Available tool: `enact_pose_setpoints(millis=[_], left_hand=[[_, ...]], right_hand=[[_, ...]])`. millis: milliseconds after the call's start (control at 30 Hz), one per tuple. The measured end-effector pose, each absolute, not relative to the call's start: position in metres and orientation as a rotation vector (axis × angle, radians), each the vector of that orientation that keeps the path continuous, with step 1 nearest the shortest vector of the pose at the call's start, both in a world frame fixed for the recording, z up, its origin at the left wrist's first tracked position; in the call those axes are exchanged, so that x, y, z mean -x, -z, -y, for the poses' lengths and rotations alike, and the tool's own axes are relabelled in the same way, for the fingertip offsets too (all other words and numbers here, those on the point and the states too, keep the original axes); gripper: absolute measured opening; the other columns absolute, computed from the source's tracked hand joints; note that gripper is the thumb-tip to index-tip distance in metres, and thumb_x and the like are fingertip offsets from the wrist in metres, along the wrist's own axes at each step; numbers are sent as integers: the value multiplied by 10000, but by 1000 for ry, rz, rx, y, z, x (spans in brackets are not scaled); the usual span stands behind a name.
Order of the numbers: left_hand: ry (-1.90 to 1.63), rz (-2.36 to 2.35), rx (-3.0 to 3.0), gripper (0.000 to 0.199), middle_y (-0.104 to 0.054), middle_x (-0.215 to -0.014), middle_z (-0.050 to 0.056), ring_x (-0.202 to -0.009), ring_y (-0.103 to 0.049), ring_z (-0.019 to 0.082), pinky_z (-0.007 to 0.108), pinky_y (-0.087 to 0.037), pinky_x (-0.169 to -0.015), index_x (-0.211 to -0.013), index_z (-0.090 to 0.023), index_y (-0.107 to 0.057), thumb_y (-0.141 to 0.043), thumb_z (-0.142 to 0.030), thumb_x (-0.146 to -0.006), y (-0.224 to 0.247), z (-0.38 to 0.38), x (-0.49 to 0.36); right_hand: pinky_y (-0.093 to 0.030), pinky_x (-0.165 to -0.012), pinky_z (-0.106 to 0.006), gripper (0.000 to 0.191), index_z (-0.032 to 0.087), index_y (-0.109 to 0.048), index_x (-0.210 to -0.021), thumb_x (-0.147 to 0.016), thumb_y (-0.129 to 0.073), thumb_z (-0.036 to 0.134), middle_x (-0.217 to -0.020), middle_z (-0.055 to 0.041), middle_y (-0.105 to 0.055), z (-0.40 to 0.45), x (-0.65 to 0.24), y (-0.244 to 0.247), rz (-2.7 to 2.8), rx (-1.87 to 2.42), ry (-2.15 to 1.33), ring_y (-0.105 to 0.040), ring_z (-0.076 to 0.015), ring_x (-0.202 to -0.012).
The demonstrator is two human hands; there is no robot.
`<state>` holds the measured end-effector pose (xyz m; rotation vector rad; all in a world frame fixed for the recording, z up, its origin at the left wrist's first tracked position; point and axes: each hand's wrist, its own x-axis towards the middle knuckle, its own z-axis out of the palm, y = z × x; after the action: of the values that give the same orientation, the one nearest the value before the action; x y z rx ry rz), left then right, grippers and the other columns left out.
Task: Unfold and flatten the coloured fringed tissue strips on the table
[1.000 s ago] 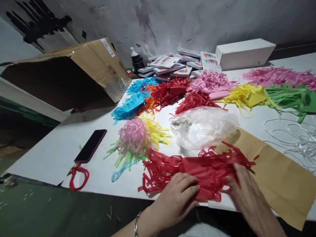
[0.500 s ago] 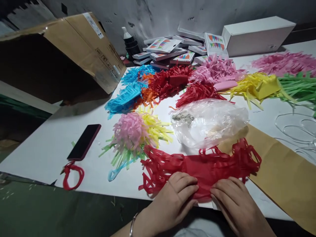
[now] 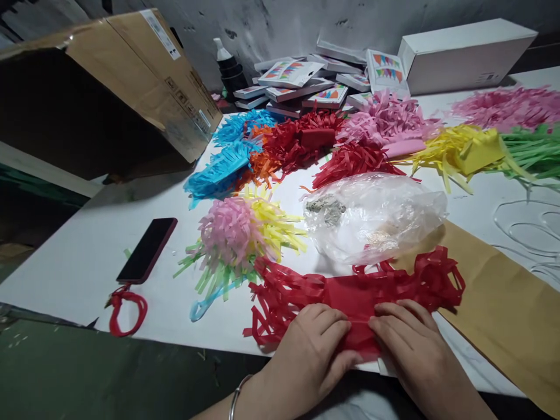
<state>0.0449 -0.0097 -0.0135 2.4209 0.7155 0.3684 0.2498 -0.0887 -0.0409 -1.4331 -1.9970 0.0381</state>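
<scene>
Red fringed tissue paper (image 3: 350,296) lies spread near the table's front edge, its cut strips at both ends and a plain band in the middle. My left hand (image 3: 308,350), with a silver bangle at the wrist, presses curled fingers on the left of that band, gripping its near edge. On the right of the band, my right hand (image 3: 415,341) has its fingers together on the same paper; its thumb is hidden. Just beyond lies a clear plastic bag (image 3: 385,219). A pink, yellow and green tassel bunch (image 3: 231,230) sits to the left.
A phone (image 3: 147,249) with a red strap lies at left, below a large open cardboard box (image 3: 149,76). Coloured fringe bundles, flat packs (image 3: 291,74) and a white box (image 3: 464,58) line the back. Brown paper (image 3: 499,303) and white cord (image 3: 525,227) are at right.
My right hand has shifted slightly up and left over the red paper. My left hand stays nearly in place, its thumb a little further right. The camera view has moved slightly.
</scene>
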Motion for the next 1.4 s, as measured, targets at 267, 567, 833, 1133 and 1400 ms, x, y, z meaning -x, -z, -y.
enact_pose_setpoints(millis=[267,567,833,1133,1400], left_hand=[[-182,-927,-2473,129,-687,-938,77,-827,-627,243,381,-547,-736,-998,-183,-627,-518,-153,-937,7,6,-53],[-87,-914,-2688,364,-667,-982,100,-823,-592,277,437,-555,-708,-1021,-169,-593,-554,16,-709,19,10,-56],[-358,-900,-2604,286,-679,-957,90,-817,-586,255,398,-530,-711,-1010,-171,-607,-461,4,-837,27,12,-50],[-603,-962,-2213,191,-672,-877,58,-791,-591,198,334,-507,-734,-953,-193,-576,-399,-136,-996,25,4,-39],[-599,-913,-2377,148,-691,-963,78,-875,-603,233,391,-510,-818,-981,-185,-597,-466,-117,-965,31,9,-39]], right_hand=[[-344,-971,-404,211,225,-668,-979,-941,-496,108,-881,-22,-676,81,-251,34,1918,1611,-244,-599,-207,-931],[-313,-1073,-439,286,181,-664,-995,-879,-444,38,-1046,-80,-716,83,-243,42,1961,1577,-91,-624,-235,-1036],[-287,-1107,-516,244,184,-650,-1125,-918,-521,174,-1181,-106,-692,101,-254,48,1911,1806,55,-624,-282,-1105],[-241,-1171,-529,407,151,-561,-1343,-944,-497,196,-1343,-135,-629,102,-244,59,1905,1861,182,-596,-273,-1215],[-391,-1078,-537,451,109,-511,-1394,-975,-556,268,-1431,-208,-536,109,-256,21,1800,1870,268,-533,-353,-1285]])
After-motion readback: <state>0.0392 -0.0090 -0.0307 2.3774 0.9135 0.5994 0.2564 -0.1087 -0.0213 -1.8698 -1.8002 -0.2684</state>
